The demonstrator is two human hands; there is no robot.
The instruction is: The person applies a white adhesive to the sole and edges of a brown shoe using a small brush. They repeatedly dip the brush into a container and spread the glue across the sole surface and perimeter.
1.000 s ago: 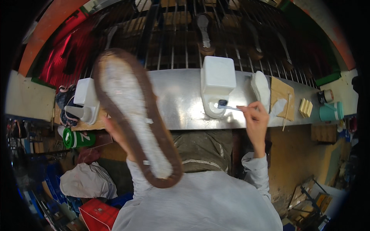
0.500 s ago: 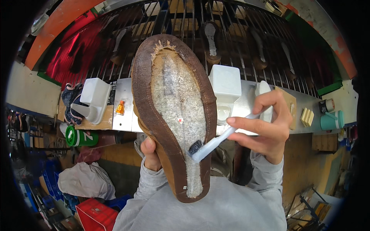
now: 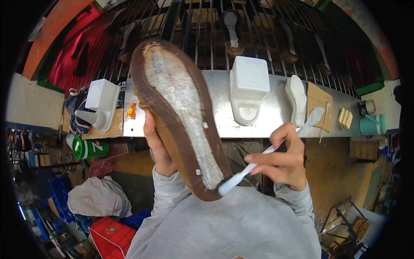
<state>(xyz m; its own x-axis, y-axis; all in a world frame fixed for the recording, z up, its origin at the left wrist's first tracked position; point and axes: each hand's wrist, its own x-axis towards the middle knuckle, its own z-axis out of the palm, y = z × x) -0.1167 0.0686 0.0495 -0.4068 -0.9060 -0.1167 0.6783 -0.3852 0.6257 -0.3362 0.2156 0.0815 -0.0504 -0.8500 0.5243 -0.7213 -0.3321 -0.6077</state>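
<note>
Head view: the left hand (image 3: 159, 146) props the shoe (image 3: 183, 112) underside-up over the tabletop's (image 3: 276, 97) near edge, fingers partly hidden behind it; the right hand's (image 3: 285, 159) fingers pinch a brush (image 3: 236, 181) slanting near-left. Compared with half a second ago, its tip has shifted from the shoe's narrow waist to the near end.

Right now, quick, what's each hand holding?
Left hand: holding the brown shoe, its bottom facing the camera.
Right hand: closed on the white-handled brush.
</note>
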